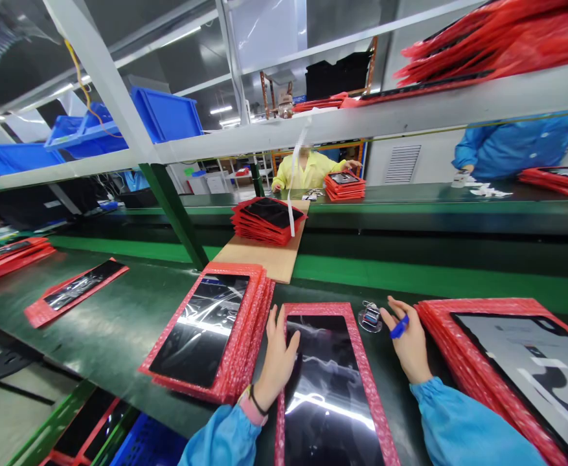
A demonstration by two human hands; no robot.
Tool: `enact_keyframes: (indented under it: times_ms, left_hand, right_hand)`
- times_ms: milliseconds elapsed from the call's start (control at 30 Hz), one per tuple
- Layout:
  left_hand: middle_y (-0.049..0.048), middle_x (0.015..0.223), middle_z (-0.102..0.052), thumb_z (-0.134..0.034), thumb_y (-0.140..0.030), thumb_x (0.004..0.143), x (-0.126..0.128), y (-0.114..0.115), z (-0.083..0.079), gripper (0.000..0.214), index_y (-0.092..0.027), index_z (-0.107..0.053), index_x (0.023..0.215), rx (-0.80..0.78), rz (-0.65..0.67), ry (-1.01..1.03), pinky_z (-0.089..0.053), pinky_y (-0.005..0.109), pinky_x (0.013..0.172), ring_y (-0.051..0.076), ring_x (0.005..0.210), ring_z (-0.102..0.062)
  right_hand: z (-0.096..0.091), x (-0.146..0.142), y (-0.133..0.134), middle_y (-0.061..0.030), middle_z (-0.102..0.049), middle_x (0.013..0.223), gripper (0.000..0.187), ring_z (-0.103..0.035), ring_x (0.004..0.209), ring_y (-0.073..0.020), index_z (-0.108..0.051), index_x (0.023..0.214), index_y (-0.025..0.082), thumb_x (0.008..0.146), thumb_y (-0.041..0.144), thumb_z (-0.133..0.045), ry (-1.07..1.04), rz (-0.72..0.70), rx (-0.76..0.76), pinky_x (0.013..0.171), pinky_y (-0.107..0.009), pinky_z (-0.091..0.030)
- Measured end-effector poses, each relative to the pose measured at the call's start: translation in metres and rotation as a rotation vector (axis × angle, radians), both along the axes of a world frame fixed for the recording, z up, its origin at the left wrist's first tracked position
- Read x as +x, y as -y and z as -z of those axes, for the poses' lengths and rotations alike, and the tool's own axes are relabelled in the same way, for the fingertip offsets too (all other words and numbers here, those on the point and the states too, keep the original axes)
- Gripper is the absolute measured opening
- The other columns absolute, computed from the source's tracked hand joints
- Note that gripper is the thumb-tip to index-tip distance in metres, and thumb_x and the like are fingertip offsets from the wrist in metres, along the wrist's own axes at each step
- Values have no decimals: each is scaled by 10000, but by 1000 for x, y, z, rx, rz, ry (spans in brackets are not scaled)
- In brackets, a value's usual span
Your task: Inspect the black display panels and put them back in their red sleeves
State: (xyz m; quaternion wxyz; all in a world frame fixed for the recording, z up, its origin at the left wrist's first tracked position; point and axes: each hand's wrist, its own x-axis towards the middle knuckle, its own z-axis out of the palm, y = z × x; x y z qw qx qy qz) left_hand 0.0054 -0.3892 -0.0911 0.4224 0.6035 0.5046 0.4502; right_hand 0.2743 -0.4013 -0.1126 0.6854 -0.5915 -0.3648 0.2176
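Note:
A dark glass screen panel lies on a red bubble-wrap sleeve in front of me. My left hand rests at the panel's left edge with its fingers spread. To the right, my right hand is over the bench with fingers apart. A small blue piece sits across its fingers; whether worn or held, I cannot tell. Beside those fingertips is a clear round dish with small items in it. A stack of red sleeves topped by a black panel stands left of my left hand.
Right of my right hand is another red-sleeved stack with a pale-reflecting panel. Farther off, a sleeve stack sits on a wooden board. A green post rises from the bench. Two people work across the line, one in yellow.

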Motion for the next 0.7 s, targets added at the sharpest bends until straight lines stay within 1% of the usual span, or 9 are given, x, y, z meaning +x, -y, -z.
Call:
enact_keyframes:
  times_ms: [67, 100, 133, 200, 300, 400, 467, 533, 700]
  left_hand:
    - [123, 1555, -215, -608, -351, 772, -14, 16, 1, 700, -165, -360, 1400, -79, -4, 33, -139, 372, 1167, 257, 1444, -146]
    - [142, 1543, -242, -638, -336, 737, -22, 23, 2, 731, -153, -364, 1389, -190, 5, 98, -187, 375, 1152, 274, 1433, -186]
    - [168, 1528, -267, -663, -312, 699, -28, 30, 2, 760, -134, -365, 1375, -325, 15, 182, -243, 374, 1127, 288, 1416, -232]
    - [207, 1486, -325, -668, -268, 661, -39, 39, 1, 765, -111, -362, 1345, -571, 35, 335, -359, 364, 1041, 291, 1345, -366]
    - [202, 1296, -520, -615, -260, 693, -41, 38, -6, 646, -126, -396, 1286, -716, 74, 362, -465, 358, 853, 246, 1091, -576]
    - [137, 926, -651, -655, -260, 662, -31, 25, -14, 408, -115, -575, 1034, -698, 155, 284, -476, 383, 740, 249, 848, -627]
    - [98, 810, -651, -697, -234, 628, -20, 17, -17, 247, -121, -626, 835, -619, 211, 250, -467, 409, 786, 263, 827, -624]
    - [82, 893, -669, -694, -201, 641, -9, 14, -21, 209, -142, -643, 836, -488, 247, 225, -428, 403, 906, 270, 940, -611]
    - [70, 1254, -604, -635, -123, 683, -7, 8, -39, 469, -186, -597, 1147, -225, 294, 168, -284, 361, 1094, 256, 1239, -477]
  right_hand:
    - [-2, -19, 25, -85, -489, 1386, 409, -403, 1331, -241, -485, 1089, 234, 768, 405, -670, 7, 10, 58, 1119, -459, -259]
    - [0, -31, 40, -87, -474, 1406, 393, -393, 1340, -246, -488, 1088, 239, 776, 410, -655, 1, -16, 64, 1116, -464, -263]
    - [4, -43, 54, -100, -489, 1396, 369, -411, 1329, -262, -500, 1069, 235, 780, 418, -638, -10, -56, 63, 1091, -470, -311]
    - [16, -64, 79, -112, -514, 1374, 397, -432, 1314, -272, -515, 1093, 237, 757, 385, -666, -60, -140, 11, 1103, -452, -290]
    - [35, -83, 98, -109, -559, 1325, 437, -460, 1289, -293, -531, 1088, 244, 710, 358, -717, -167, -237, -95, 1106, -456, -272]
    - [39, -87, 101, -97, -561, 1322, 441, -428, 1312, -298, -530, 1083, 254, 710, 388, -722, -260, -261, -102, 1112, -457, -250]
    - [35, -87, 101, -81, -540, 1351, 416, -405, 1330, -277, -518, 1097, 271, 747, 404, -699, -298, -295, -99, 1120, -435, -239]
    - [30, -87, 103, -68, -510, 1387, 384, -391, 1341, -254, -502, 1128, 288, 797, 406, -658, -316, -343, -97, 1122, -412, -250]
    - [38, -80, 105, -75, -560, 1345, 280, -486, 1271, -258, -533, 1105, 287, 855, 404, -579, -322, -384, -72, 1040, -399, -412]
